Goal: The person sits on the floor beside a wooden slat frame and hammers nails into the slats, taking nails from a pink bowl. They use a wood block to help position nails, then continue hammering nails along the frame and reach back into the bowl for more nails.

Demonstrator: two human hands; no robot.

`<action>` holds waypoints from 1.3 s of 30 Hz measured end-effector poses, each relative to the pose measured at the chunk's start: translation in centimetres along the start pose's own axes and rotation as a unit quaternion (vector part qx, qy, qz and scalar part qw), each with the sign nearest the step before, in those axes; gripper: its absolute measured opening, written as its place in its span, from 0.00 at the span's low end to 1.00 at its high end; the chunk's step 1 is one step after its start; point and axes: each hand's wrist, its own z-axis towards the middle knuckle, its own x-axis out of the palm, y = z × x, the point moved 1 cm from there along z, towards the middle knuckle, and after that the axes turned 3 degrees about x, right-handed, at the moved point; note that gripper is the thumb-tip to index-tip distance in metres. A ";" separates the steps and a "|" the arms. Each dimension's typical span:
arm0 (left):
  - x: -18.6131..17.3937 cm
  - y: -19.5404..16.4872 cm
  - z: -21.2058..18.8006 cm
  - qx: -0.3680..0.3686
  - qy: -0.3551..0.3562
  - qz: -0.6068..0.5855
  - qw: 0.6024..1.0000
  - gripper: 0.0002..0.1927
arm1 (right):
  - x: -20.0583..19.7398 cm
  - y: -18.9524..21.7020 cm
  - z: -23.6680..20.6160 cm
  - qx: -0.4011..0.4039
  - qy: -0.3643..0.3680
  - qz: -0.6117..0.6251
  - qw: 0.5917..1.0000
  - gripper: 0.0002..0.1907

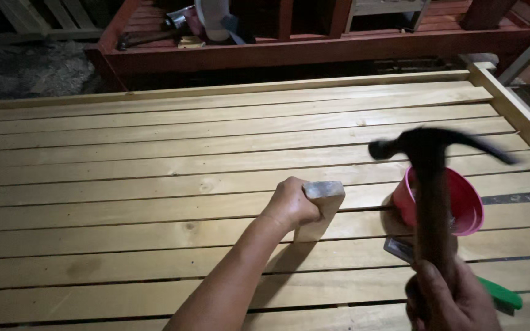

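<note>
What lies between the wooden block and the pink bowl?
In the head view, only bare slats lie between the wooden block and the pink bowl; the raised hammer overlaps the bowl.

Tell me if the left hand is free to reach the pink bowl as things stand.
Probably not. The left hand is wrapped around a small wooden block standing on the slats, and the raised hammer in the right hand crosses in front of the pink bowl.

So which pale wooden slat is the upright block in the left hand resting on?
The slat just nearer than the gap beside the pink plastic bowl; the block stands there.
</note>
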 end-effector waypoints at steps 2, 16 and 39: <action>-0.2 -0.1 -0.1 -0.002 0.008 0.022 1.000 0.14 | 0.0 0.2 -1.3 -0.070 -0.020 -0.041 0.996 0.19; 2.1 2.6 1.1 0.020 -0.009 -0.024 0.999 0.14 | -0.6 2.1 -1.1 -0.115 -0.015 -0.230 0.966 0.22; 5.3 4.6 1.9 0.018 -0.006 -0.148 0.989 0.09 | 0.3 0.5 0.0 -0.132 -0.011 -0.391 0.911 0.21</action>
